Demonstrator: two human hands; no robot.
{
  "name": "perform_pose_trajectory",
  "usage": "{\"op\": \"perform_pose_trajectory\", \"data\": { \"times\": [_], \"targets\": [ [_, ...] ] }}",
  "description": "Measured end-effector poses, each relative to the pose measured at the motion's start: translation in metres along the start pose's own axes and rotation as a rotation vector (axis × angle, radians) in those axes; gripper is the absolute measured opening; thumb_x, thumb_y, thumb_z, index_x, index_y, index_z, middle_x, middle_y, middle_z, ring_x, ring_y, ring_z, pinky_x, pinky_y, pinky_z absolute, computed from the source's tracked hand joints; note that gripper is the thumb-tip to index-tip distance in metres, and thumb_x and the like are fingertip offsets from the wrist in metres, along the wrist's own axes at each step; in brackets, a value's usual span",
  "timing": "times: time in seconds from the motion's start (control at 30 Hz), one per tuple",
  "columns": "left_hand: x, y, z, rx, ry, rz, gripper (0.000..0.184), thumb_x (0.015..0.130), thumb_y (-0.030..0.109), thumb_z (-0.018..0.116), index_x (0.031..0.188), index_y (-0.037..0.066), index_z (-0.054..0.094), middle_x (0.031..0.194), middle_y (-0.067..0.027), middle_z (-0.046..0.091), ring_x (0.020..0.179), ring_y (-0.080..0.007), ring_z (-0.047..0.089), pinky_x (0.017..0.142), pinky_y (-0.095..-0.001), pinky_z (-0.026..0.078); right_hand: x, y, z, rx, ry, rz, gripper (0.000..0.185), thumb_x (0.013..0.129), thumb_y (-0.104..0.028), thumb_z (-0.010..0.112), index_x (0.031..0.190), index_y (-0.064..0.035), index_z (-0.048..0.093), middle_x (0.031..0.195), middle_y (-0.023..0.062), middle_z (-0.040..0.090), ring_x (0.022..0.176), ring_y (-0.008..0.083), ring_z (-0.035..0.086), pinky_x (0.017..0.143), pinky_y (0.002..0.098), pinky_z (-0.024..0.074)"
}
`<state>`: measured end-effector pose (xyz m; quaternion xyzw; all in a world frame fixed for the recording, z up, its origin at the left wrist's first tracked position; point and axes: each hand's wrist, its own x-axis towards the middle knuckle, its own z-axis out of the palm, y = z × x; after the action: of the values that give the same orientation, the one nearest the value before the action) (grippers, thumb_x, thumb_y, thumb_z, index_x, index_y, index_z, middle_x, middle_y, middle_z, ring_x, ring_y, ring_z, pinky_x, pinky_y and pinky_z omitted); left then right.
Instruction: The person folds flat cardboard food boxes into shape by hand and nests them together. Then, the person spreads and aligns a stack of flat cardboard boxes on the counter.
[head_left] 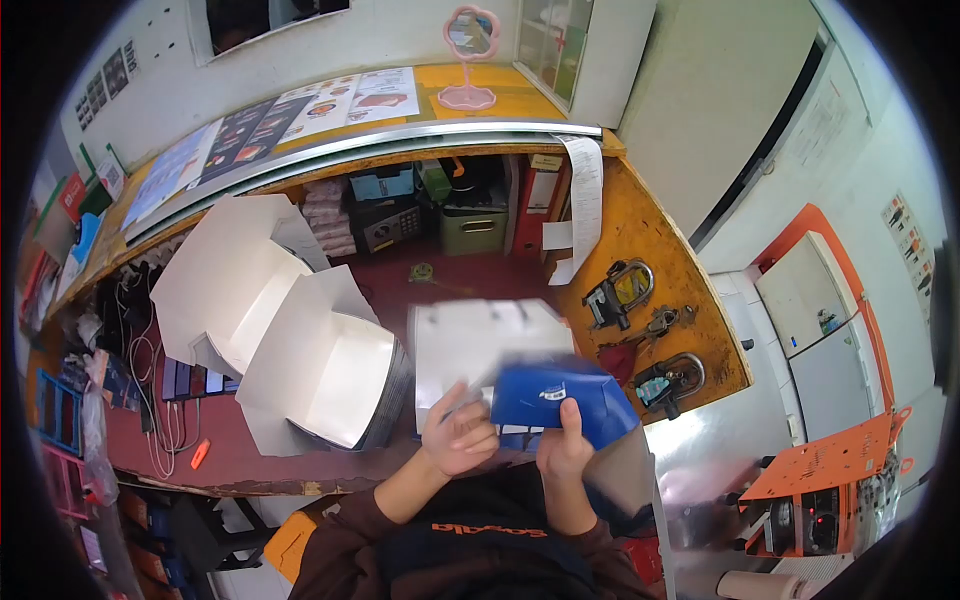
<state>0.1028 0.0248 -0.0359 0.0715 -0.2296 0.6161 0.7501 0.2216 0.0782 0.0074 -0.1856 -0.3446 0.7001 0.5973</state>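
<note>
My right hand (pixel 566 445) grips a blue paperboard box (pixel 550 395) from below, with the thumb pressed on its printed blue face. The box is tilted, and a greyish flap hangs down at its right. Just left of it, my left hand (pixel 460 435) is raised with loosely curled fingers, apart and partly blurred. Nothing shows clearly in that hand, which is close to the box's left end. Behind both hands is a white carton (pixel 475 340), its near part covered by the blue box. Two opened paper boxes, a front one (pixel 335 375) and a rear one (pixel 245 290), stand on the left with white insides up.
The dark red desk (pixel 300 472) holds cables (pixel 150 400), several phones (pixel 195 380) and an orange cutter (pixel 201 453). Padlocks (pixel 672 385) hang on the right wooden panel. A long receipt (pixel 587 195) drapes from the shelf. An olive bin (pixel 473 230) sits at the back.
</note>
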Motion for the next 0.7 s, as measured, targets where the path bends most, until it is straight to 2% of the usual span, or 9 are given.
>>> {"op": "perform_pose_trajectory", "data": {
  "times": [0.1, 0.17, 0.2, 0.23, 0.37, 0.43, 0.5, 0.63, 0.7],
  "targets": [
    [0.011, -0.018, 0.022, 0.426, 0.203, 0.223, 0.051, 0.084, 0.050, 0.044, 0.112, 0.007, 0.048, 0.097, -0.0072, 0.055, 0.073, -0.0142, 0.052, 0.058, -0.0272, 0.043, -0.004, 0.003, 0.010, -0.028, 0.123, -0.045, 0.031, 0.080, -0.004, 0.058, 0.108, -0.0001, 0.046, 0.102, 0.0077, 0.053, 0.093, 0.0164, 0.053, 0.086, 0.0302, 0.0406],
    [0.007, -0.023, 0.016, 1.778, 0.402, 0.464, 0.043, 0.078, 0.029, 0.063, 0.109, 0.003, 0.047, 0.101, -0.0069, 0.053, 0.081, -0.0140, 0.050, 0.064, -0.0295, 0.044, -0.010, -0.002, 0.018, -0.359, -0.040, 0.088, 0.027, 0.080, -0.003, 0.058, 0.104, 0.0001, 0.047, 0.097, 0.0062, 0.053, 0.091, 0.0150, 0.051, 0.085, 0.0290, 0.0400],
    [0.010, -0.014, 0.009, 1.908, 0.320, 0.595, 0.038, 0.074, 0.006, 0.064, 0.108, 0.001, 0.047, 0.099, -0.0073, 0.054, 0.081, -0.0147, 0.052, 0.061, -0.0293, 0.046, -0.009, 0.012, 0.014, -0.524, -0.040, -0.182, 0.019, 0.083, -0.008, 0.054, 0.100, 0.0000, 0.049, 0.093, 0.0052, 0.053, 0.090, 0.0138, 0.050, 0.083, 0.0290, 0.0394],
    [0.012, -0.017, 0.015, 1.525, 0.494, 0.542, 0.031, 0.077, 0.005, 0.059, 0.105, 0.000, 0.048, 0.096, -0.0084, 0.055, 0.074, -0.0147, 0.054, 0.055, -0.0268, 0.046, -0.007, 0.014, 0.011, -0.524, -0.042, -0.178, 0.019, 0.083, -0.008, 0.054, 0.100, 0.0000, 0.049, 0.093, 0.0052, 0.053, 0.090, 0.0138, 0.050, 0.083, 0.0290, 0.0394],
    [0.011, 0.006, 0.034, 1.478, 0.506, 0.640, 0.023, 0.076, 0.001, 0.056, 0.099, -0.002, 0.051, 0.086, -0.0097, 0.058, 0.062, -0.0140, 0.055, 0.051, -0.0253, 0.047, 0.020, -0.029, -0.001, 0.152, 0.102, 0.336, 0.019, 0.086, -0.017, 0.048, 0.099, -0.0026, 0.051, 0.088, 0.0028, 0.055, 0.073, 0.0129, 0.052, 0.067, 0.0244, 0.0413],
    [0.002, 0.020, 0.035, 1.571, 0.513, 0.584, 0.018, 0.077, 0.000, 0.057, 0.094, -0.003, 0.053, 0.079, -0.0089, 0.059, 0.062, -0.0142, 0.056, 0.052, -0.0247, 0.047, 0.035, -0.040, -0.033, 0.582, -0.328, 0.709, 0.015, 0.086, -0.014, 0.048, 0.096, -0.0037, 0.053, 0.087, 0.0032, 0.057, 0.072, 0.0125, 0.054, 0.068, 0.0231, 0.0421],
    [-0.008, 0.029, 0.024, 2.030, 0.663, 0.442, 0.015, 0.077, 0.000, 0.059, 0.090, -0.003, 0.055, 0.075, -0.0082, 0.059, 0.062, -0.0143, 0.057, 0.053, -0.0240, 0.047, 0.027, -0.041, -0.020, 0.339, -0.127, 0.581, 0.014, 0.086, -0.013, 0.049, 0.096, -0.0039, 0.054, 0.087, 0.0044, 0.057, 0.074, 0.0124, 0.055, 0.069, 0.0223, 0.0423],
    [0.012, 0.000, 0.023, 1.939, 0.627, 0.566, 0.011, 0.081, 0.006, 0.056, 0.090, 0.000, 0.059, 0.077, -0.0068, 0.061, 0.066, -0.0124, 0.057, 0.058, -0.0256, 0.045, -0.002, 0.028, -0.004, -0.493, 0.239, -0.151, 0.012, 0.085, -0.012, 0.052, 0.095, -0.0059, 0.054, 0.089, 0.0040, 0.059, 0.079, 0.0133, 0.055, 0.074, 0.0249, 0.0430],
    [0.015, -0.017, 0.017, 1.630, 0.520, 0.670, 0.009, 0.083, 0.007, 0.055, 0.086, 0.001, 0.060, 0.075, -0.0055, 0.060, 0.064, -0.0107, 0.056, 0.056, -0.0241, 0.045, -0.007, 0.027, 0.017, -0.201, 0.195, 0.017, 0.009, 0.085, -0.013, 0.053, 0.093, -0.0079, 0.055, 0.087, 0.0027, 0.059, 0.078, 0.0134, 0.055, 0.074, 0.0267, 0.0425]
  ]
}}
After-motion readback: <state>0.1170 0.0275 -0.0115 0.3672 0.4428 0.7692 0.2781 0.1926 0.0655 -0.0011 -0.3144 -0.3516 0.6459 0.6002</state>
